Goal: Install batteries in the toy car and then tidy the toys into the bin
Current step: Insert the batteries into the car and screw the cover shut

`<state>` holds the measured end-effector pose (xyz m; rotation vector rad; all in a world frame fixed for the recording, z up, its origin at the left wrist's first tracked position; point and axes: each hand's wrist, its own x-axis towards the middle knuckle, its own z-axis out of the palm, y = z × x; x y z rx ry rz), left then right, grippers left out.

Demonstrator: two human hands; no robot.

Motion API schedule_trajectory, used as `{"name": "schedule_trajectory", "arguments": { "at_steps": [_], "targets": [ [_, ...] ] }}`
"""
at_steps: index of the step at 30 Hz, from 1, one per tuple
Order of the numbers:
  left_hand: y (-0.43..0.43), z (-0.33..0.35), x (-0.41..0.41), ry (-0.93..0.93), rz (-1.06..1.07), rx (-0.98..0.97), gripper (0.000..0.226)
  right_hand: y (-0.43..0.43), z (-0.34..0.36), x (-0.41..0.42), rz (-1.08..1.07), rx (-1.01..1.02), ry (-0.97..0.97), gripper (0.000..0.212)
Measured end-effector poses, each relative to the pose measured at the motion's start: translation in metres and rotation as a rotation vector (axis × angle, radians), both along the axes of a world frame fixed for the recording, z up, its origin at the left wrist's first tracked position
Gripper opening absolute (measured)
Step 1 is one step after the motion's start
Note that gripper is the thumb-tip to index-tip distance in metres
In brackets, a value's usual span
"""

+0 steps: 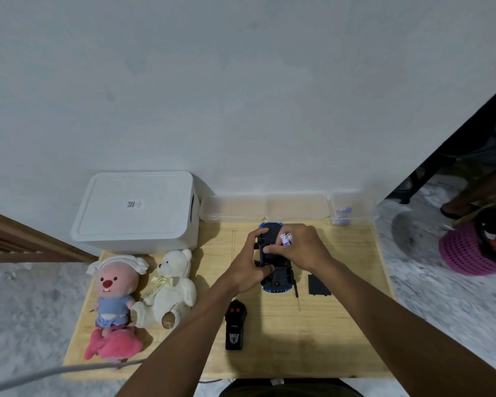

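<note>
Head view: one white lidded bin (135, 209) sits at ten o'clock on the table (341, 339), with three plush toys (143, 296) at eight. One black remote (235, 325) lies at six. The left hand (248, 267) grips the single toy car (278, 270), blue with its black underside up, just past centre toward twelve. The right hand (301, 247) pinches what look like two batteries (286, 239) above it. One black cover (318, 285) lies at three.

Open tabletop (269, 325) lies between remote (235, 325) and screwdriver (297, 296).
</note>
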<state>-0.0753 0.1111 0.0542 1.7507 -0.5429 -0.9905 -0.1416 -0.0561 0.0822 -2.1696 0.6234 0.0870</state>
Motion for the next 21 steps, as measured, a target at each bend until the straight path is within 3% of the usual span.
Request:
{"name": "schedule_trajectory", "arguments": {
  "at_steps": [6,12,16,21],
  "targets": [
    [0.001,-0.002,-0.001,0.013,-0.035,0.032,0.079,-0.003,0.000,-0.002,0.152,-0.047,0.066,0.027],
    [0.001,-0.003,0.000,0.018,-0.036,0.048,0.080,-0.011,0.001,-0.004,0.179,0.049,0.071,0.006],
    [-0.001,-0.004,0.002,0.021,-0.037,0.046,0.080,-0.010,0.004,-0.005,0.173,0.127,0.040,0.029],
    [-0.001,-0.004,0.002,0.048,-0.034,0.048,0.080,-0.011,0.000,-0.004,0.111,0.140,-0.001,0.026]
  ]
}}
